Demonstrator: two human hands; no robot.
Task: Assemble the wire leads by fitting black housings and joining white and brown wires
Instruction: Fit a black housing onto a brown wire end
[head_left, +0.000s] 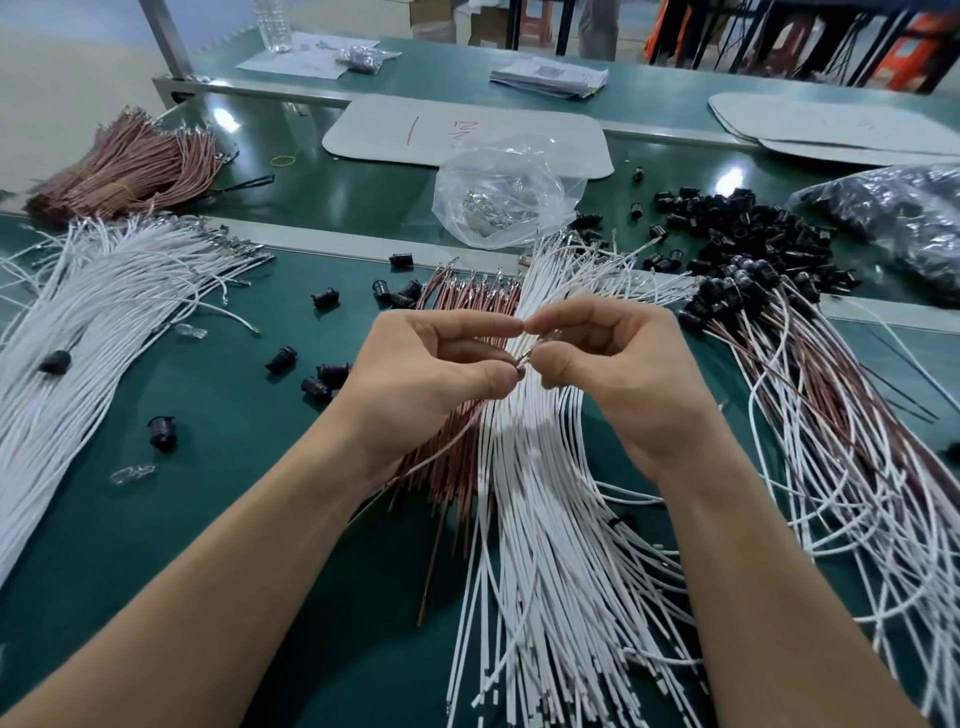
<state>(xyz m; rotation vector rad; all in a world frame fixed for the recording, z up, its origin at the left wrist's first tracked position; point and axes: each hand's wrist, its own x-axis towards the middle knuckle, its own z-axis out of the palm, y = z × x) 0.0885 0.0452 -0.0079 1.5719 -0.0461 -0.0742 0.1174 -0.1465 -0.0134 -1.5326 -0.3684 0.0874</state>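
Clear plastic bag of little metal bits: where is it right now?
In the head view the bag lies upper centre on the green table, in front of the white board, left of the black housings.

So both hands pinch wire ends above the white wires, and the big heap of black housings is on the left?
No. The head view shows the big heap of black housings on the right side. The left hand and right hand do pinch wire ends above the white wires.
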